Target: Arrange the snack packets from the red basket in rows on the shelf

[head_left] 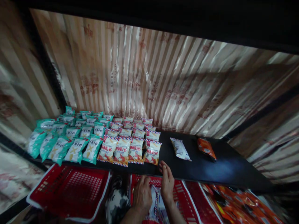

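Note:
My left hand (142, 193) is over the red basket (184, 199) below the shelf edge, its fingers bent downward; whether it holds anything is hidden. Beside it, my right hand (167, 180) is raised near the shelf's front edge, fingers stretched out and nothing in them. Blue-and-white snack bags (154, 202) lie in the basket between my forearms. On the black shelf (196, 168), several rows of white-and-orange snack bags (151, 152) stand just beyond my hands. Green-and-white bags (76, 150) stand in rows to their left.
A single silvery bag (180, 149) and an orange bag (206, 148) lie on the shelf's right part. Another red basket (70, 189) is below left. Orange bags (243, 205) fill a basket at lower right. A corrugated wall (149, 74) rises behind; a dark upper shelf (187, 18) overhangs.

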Demonstrator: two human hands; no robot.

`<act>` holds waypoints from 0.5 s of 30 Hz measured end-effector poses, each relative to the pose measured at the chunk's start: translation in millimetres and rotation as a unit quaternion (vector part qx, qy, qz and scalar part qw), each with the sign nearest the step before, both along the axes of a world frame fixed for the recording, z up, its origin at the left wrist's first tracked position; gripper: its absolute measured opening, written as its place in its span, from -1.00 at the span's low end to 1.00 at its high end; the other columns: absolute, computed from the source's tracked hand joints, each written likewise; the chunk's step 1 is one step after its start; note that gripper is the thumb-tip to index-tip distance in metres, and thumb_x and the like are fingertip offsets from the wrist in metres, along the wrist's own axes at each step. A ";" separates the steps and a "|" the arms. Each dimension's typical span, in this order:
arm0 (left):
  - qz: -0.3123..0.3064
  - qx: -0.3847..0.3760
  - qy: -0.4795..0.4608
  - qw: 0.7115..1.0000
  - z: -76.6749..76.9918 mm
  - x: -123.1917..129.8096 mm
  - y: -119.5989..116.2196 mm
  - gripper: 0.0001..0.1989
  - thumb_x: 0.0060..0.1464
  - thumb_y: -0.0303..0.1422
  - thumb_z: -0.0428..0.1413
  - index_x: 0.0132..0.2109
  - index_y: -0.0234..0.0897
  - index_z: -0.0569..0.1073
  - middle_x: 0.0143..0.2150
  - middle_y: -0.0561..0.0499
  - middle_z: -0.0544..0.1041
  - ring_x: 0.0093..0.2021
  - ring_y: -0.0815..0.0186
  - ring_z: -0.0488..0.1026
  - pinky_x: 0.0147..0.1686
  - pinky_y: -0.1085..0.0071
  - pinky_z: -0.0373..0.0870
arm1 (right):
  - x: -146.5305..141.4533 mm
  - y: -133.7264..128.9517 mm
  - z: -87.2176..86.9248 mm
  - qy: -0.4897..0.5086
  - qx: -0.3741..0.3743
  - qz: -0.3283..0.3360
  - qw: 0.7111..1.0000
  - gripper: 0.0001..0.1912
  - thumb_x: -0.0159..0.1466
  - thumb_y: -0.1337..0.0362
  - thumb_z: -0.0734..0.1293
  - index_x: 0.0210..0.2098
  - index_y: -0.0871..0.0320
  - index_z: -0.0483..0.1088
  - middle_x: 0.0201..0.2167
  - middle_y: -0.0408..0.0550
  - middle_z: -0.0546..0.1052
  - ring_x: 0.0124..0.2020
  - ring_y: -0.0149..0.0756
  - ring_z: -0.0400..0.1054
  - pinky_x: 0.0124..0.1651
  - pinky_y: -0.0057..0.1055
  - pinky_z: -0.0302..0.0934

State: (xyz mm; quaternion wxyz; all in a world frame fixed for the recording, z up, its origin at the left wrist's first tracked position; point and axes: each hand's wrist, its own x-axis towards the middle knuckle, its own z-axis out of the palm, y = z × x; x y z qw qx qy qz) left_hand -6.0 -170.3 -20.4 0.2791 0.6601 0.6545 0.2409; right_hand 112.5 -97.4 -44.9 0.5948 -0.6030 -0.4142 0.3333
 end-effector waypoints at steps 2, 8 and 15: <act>0.009 -0.003 -0.007 1.000 -4.6 -1.7 -6.0 -0.54 0.07 -0.54 -0.21 0.08 -0.32 0.35 0.13 -0.14 0.36 0.09 0.23 0.33 0.12 0.35 0.22 | -6.0 -9.1 -1.4 -0.028 -0.003 0.018 0.999 -0.47 0.12 -0.05 0.22 -0.07 0.18 0.39 -0.07 0.09 0.49 -0.05 -0.08 0.37 -0.06 -0.23 0.27; 0.053 0.040 -0.038 0.997 -12.9 -9.6 -28.4 -0.56 0.05 -0.55 -0.18 0.06 -0.37 0.36 0.05 -0.16 0.41 0.06 0.25 0.34 0.09 0.36 0.24 | -25.4 -28.3 0.6 -0.069 0.000 0.071 0.995 -0.52 0.13 -0.01 0.22 -0.09 0.16 0.39 -0.05 0.08 0.47 -0.01 -0.09 0.33 0.05 -0.19 0.19; 0.009 -0.002 0.012 1.000 -20.5 -4.3 -61.5 -0.58 0.00 -0.56 -0.14 -0.02 -0.30 0.42 -0.04 -0.11 0.44 0.00 0.26 0.37 0.04 0.36 0.29 | -20.5 -67.4 -31.2 -0.152 -0.010 0.121 0.981 -0.55 0.09 0.06 0.18 -0.17 0.20 0.44 -0.14 0.15 0.51 -0.07 -0.07 0.36 0.07 -0.11 0.17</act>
